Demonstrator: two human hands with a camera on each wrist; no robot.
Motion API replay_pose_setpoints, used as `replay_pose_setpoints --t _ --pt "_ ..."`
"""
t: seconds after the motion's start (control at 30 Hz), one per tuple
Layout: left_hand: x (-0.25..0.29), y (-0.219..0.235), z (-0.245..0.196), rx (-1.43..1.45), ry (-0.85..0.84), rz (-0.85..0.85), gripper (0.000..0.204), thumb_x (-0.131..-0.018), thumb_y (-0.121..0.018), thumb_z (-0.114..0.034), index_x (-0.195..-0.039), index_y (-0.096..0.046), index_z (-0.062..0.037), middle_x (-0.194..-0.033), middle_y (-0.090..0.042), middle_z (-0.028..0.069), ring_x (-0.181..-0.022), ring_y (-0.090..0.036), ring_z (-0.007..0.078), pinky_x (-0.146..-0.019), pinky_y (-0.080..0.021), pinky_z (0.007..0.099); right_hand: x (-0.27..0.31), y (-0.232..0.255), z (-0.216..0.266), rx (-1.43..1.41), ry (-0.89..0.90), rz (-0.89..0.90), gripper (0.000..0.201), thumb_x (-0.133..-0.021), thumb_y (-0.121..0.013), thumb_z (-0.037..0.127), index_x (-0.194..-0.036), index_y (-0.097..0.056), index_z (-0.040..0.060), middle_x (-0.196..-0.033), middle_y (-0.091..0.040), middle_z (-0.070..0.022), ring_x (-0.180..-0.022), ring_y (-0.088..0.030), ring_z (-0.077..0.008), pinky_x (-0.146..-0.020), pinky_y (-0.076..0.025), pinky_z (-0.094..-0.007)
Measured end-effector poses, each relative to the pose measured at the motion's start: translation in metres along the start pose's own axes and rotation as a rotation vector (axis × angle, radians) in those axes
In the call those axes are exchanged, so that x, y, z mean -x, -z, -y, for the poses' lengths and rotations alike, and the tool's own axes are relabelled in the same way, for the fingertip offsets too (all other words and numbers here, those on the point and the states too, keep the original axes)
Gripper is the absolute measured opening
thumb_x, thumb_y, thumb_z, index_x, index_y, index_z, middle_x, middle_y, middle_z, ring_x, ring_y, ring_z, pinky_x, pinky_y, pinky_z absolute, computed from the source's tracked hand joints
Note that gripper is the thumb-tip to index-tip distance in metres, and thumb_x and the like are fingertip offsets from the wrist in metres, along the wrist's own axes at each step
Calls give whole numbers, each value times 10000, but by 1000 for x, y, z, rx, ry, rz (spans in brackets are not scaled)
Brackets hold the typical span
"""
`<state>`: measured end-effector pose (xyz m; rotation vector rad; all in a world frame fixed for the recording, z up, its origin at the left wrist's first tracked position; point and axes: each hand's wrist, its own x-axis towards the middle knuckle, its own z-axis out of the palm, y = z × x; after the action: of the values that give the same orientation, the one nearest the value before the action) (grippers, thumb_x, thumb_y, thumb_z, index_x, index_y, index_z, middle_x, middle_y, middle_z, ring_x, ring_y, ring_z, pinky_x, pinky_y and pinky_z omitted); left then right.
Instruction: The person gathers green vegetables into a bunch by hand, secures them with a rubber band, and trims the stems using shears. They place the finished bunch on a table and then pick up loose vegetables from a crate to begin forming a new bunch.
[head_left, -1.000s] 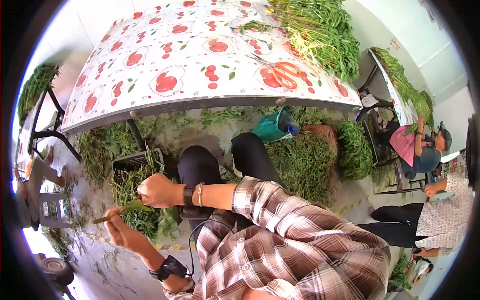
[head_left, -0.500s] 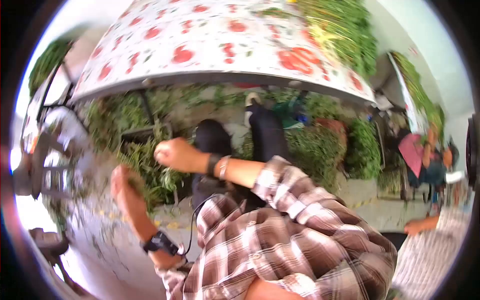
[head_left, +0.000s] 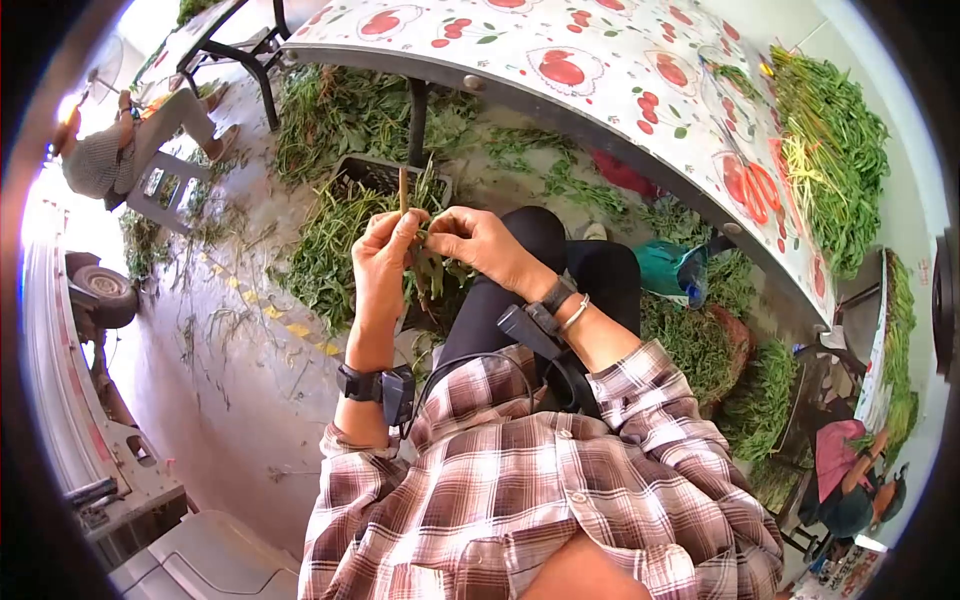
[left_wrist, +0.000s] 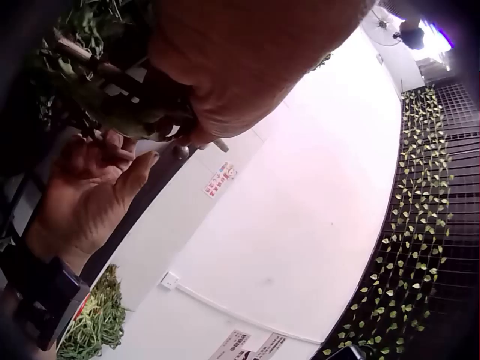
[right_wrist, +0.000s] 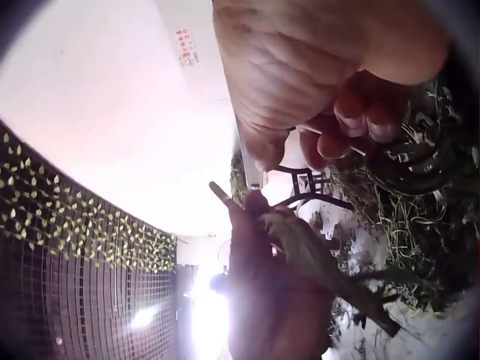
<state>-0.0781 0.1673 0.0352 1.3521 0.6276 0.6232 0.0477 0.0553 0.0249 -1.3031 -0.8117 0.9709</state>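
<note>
My left hand [head_left: 378,265] grips a leafy stem [head_left: 403,188] between thumb and fingers, its bare brownish end standing up above the fist. Green leaves of this stem hang below the fingers, over a heap of cut greens [head_left: 330,260]. Close beside it, my right hand [head_left: 485,245] has thumb and fingertips pinched together at the leaves. In the right wrist view, a thin stalk [right_wrist: 352,144] shows at the right hand's curled fingers. Lower in that view the left hand [right_wrist: 274,292] holds the stem across its fingers.
A black crate [head_left: 375,175] stands behind the heap, under the table edge. Orange-handled scissors [head_left: 755,190] and bundled greens [head_left: 835,150] lie on the cherry-print tablecloth [head_left: 600,40]. A teal bag [head_left: 665,268] is right of my knees. Other people sit at far left and right.
The head view has swung left, so the table now slants down to the right. My hands, apart half a second ago, are close together, and the stem points up instead of left.
</note>
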Motion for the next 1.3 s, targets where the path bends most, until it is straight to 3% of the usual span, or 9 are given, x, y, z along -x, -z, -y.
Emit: replay_pose_setpoints --t 0.13,0.2,0.27,0.47,0.6,0.7,0.9,1.13,1.3 --pt "7 -4 -3 26 53 22 190 -887 -644 -194 -971 -700 -33 -878 -532 -21 -747 -495 55 -628 -377 200 3 -16 9 187 52 -37 225 -862 -638 163 -983 -598 -23 -813 -616 -13 -730 -531 -72 -690 -458 -256" --pt "9 -5 -5 17 56 -4 186 -892 -634 -174 -975 -695 -20 -883 -540 -13 -759 -498 59 -641 -389 205 3 -17 8 408 124 -104 228 -807 -630 199 -943 -635 16 -800 -636 -170 -700 -621 -299 -648 -477 -365" --pt "7 -3 0 -56 16 0 185 -895 -626 -163 -979 -689 -10 -876 -542 -8 -762 -502 61 -645 -396 205 2 -17 15 455 115 -90 217 -782 -604 182 -923 -641 21 -792 -612 -201 -723 -605 -363 -645 -479 -392" --pt "7 0 -4 -215 -75 -59 196 -918 -579 -153 -966 -666 15 -813 -572 8 -728 -530 62 -625 -429 201 0 -20 12 473 242 -6 169 -775 -582 107 -904 -638 14 -793 -625 -171 -746 -615 -348 -671 -489 -391" --pt "7 8 -6 -180 120 62 239 -939 -528 -204 -959 -647 2 -747 -573 -13 -637 -509 51 -535 -447 209 -5 -19 5 460 306 30 133 -788 -569 23 -899 -634 -13 -823 -638 -153 -750 -633 -286 -682 -493 -342" --pt "3 14 1 -97 113 97 232 -937 -531 -200 -966 -643 1 -748 -579 -5 -631 -518 63 -521 -449 214 -7 -19 -6 205 144 17 95 -827 -595 27 -893 -652 -9 -781 -638 -53 -720 -580 -113 -677 -465 -267" --pt "-16 61 35 395 278 -68 180 -944 -538 -198 -944 -578 -22 -703 -504 -37 -559 -438 44 -489 -381 178 -4 -11 11 149 119 110 107 -858 -585 66 -916 -662 20 -722 -566 25 -655 -480 -52 -609 -417 -227" --pt "-6 38 9 95 125 -22 128 -894 -596 -140 -974 -652 -57 -770 -565 -53 -654 -497 33 -566 -408 175 -21 1 -8 -99 -198 -1 304 -926 -516 120 -1206 -546 5 -715 -511 36 -582 -404 -33 -518 -360 -202" --pt "-2 22 20 0 181 58 160 -908 -588 -171 -992 -662 -56 -716 -530 -72 -610 -432 13 -529 -347 176 -24 10 -9 -415 -212 -52 245 -952 -481 133 -1143 -571 8 -725 -486 31 -542 -373 -33 -483 -340 -182"
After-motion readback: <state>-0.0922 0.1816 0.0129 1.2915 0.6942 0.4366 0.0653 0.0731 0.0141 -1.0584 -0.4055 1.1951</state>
